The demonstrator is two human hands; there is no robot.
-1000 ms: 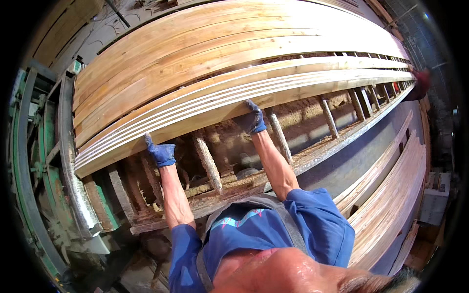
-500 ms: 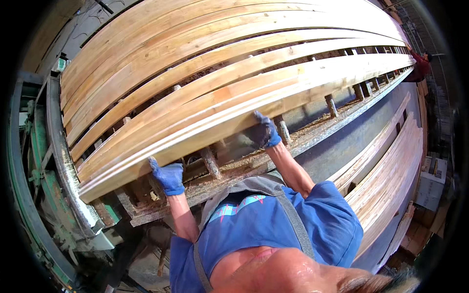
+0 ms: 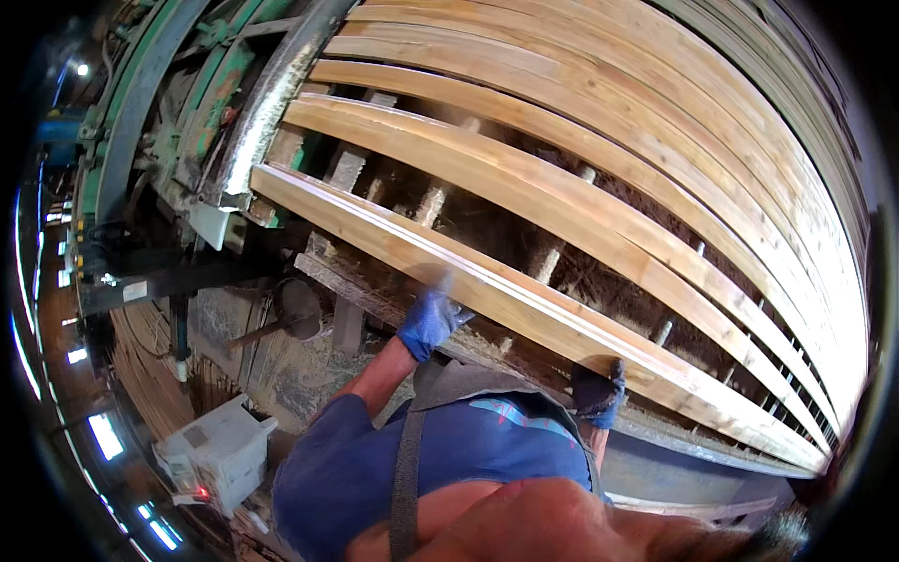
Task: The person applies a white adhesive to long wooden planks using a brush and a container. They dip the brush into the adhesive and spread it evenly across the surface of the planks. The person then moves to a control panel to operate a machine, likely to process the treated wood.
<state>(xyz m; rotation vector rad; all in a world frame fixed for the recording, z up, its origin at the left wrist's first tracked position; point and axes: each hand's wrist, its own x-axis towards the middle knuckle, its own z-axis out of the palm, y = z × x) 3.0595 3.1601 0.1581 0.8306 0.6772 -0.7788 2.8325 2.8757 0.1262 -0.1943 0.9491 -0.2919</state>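
Observation:
Several long pale wooden planks lie pressed together along the near side of a rack, with thin white lines between them. My left hand, in a blue glove, is at the front face of the nearest plank, left of the middle. Its fingertips are smeared by motion. Farther right, my right hand, in a dark-palmed blue glove, has its finger up against the same front face, the rest bent under the plank's lower edge. Behind these planks, a gap shows rusty bars, and then a pair of boards lies side by side.
More boards cover the rack beyond. A sawdust-covered metal rail and green machine frame stand at the planks' left ends. A grey box with a red light sits at lower left. A ledge runs below the near plank.
My view has swung left, bringing in the machine and grey box. A wider gap now separates the near planks from the boards behind. Both hands remain at the near plank, the left one blurred.

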